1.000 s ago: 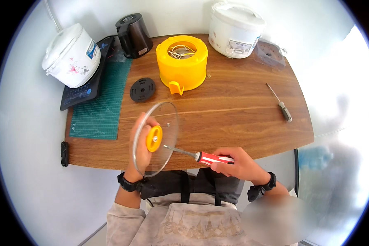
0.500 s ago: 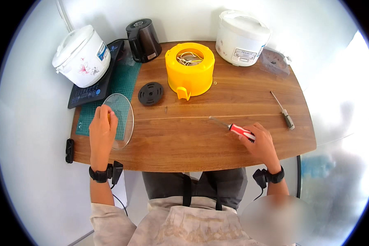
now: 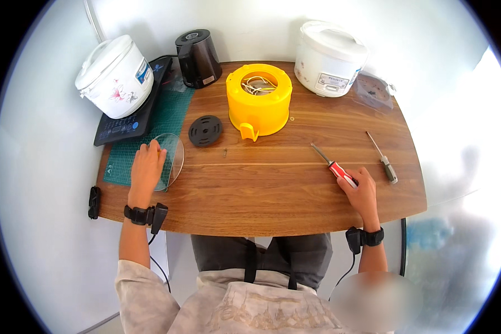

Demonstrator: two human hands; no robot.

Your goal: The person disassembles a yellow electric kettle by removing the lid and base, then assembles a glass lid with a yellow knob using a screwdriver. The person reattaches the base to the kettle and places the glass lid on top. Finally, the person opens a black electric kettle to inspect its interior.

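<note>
My left hand [image 3: 147,167] is closed at the middle of a clear round glass lid [image 3: 175,164], over the near part of a green cutting mat [image 3: 119,167]. The fingers hide the lid's knob. Toward the right front of the table, my right hand [image 3: 363,192] grips the red and white handle of a screwdriver [image 3: 336,167]. Its shaft points away from me and to the left, low over the wood. A second screwdriver [image 3: 388,167], with a dark grey handle, lies to the right of that hand. Near the lid is a black slotted disc [image 3: 205,131].
A yellow round housing [image 3: 259,114] with loose wires inside stands at the back centre. Behind are a dark kettle [image 3: 199,64] and a white rice cooker [image 3: 331,61]. Another white rice cooker [image 3: 114,78] sits on a black cooktop [image 3: 117,128]. A small screw [image 3: 225,152] lies mid-table.
The glass lid in my left hand has come down flatter and slightly farther from me. My right hand has shifted right with the screwdriver, which now points more away from me.
</note>
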